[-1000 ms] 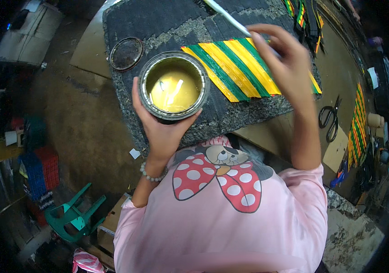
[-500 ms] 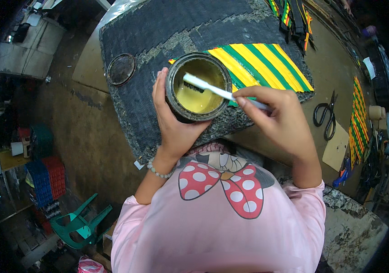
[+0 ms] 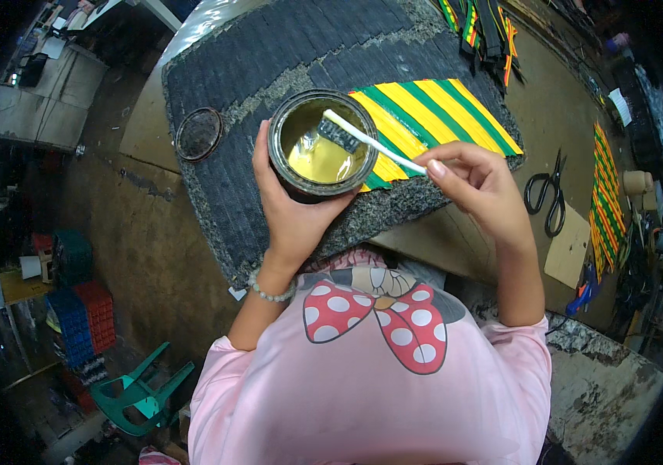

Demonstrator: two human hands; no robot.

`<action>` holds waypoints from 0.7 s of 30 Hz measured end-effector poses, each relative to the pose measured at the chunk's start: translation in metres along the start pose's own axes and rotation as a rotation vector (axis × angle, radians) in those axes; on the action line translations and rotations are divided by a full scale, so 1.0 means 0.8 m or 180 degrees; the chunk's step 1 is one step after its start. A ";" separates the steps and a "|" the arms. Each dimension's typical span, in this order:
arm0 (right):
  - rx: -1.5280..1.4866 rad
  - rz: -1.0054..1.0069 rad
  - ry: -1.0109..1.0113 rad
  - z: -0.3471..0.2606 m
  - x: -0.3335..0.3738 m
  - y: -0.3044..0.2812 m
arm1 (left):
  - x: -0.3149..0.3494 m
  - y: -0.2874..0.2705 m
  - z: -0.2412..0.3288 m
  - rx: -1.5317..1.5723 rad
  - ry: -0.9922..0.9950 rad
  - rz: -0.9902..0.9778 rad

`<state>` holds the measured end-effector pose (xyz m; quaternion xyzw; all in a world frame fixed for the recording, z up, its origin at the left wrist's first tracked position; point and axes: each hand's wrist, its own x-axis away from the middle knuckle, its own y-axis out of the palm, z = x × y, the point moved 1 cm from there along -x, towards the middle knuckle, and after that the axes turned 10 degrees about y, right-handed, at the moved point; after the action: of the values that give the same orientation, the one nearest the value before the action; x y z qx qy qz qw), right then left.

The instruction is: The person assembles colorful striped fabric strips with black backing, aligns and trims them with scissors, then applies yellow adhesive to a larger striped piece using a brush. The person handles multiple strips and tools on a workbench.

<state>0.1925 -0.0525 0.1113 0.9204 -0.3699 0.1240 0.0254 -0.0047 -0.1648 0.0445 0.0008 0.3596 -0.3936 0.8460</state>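
Note:
My left hand (image 3: 300, 217) is wrapped round an open metal can (image 3: 276, 147) with yellowish liquid (image 3: 316, 161) at its bottom. Between the thumb and fingers of my right hand (image 3: 475, 182) is the handle end of a white toothbrush (image 3: 382, 146). Its dark bristles hang over the can's mouth, above the liquid; whether they touch the inner wall I cannot tell. Beside the can lie yellow and green strips (image 3: 440, 116), side by side on a dark, strip-covered board (image 3: 262, 201). Some strips show wet, shiny streaks.
A round dark lid (image 3: 199, 134) lies on the board's left part. To the right are black-handled scissors (image 3: 546, 194), a tan card (image 3: 568, 252) and a patterned striped piece (image 3: 604, 201). More coloured strips (image 3: 486, 35) lie at the far right corner. A green plastic chair (image 3: 142, 391) stands lower left.
The toothbrush has turned, so its bristles now show side-on and its head sits higher in the can. My right hand has shifted slightly right. The whole view has moved a little.

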 end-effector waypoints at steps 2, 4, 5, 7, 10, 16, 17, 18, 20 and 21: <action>-0.0675 -0.0422 0.0619 0.013 0.007 0.005 | 0.000 -0.001 -0.001 0.0138 -0.0162 0.0036; -0.1293 -0.0598 0.1252 0.035 0.017 0.024 | -0.001 0.000 0.000 0.0023 0.0008 -0.0007; -0.1843 -0.1214 0.1435 0.043 0.023 0.034 | -0.002 0.001 -0.001 0.0178 0.0031 0.0003; -0.2530 -0.2101 0.1886 0.052 0.040 0.040 | -0.004 0.003 -0.003 0.0057 -0.0112 -0.0003; -0.2955 -0.2127 0.1108 0.047 0.063 0.016 | -0.004 -0.005 -0.003 -0.0041 0.0204 0.0059; 0.0970 0.1602 0.0141 0.047 0.064 -0.069 | 0.017 -0.044 -0.009 -0.0238 -0.0545 0.0405; 0.1501 0.1875 0.0073 0.053 0.061 -0.074 | 0.021 -0.051 -0.013 -0.0381 -0.0630 0.0473; 0.1615 0.1950 0.0019 0.059 0.061 -0.078 | 0.026 -0.056 -0.016 -0.0543 -0.0479 0.0612; 0.1840 0.2088 -0.0086 0.071 0.061 -0.085 | 0.034 -0.066 -0.024 -0.0502 -0.0666 0.0754; 0.1927 0.2098 -0.0028 0.075 0.062 -0.088 | 0.038 -0.070 -0.028 -0.0495 -0.0676 0.0787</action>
<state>0.2880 -0.0434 0.0686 0.7199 -0.5906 0.2243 -0.2876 -0.0427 -0.2171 0.0251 -0.0620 0.2947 -0.2555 0.9187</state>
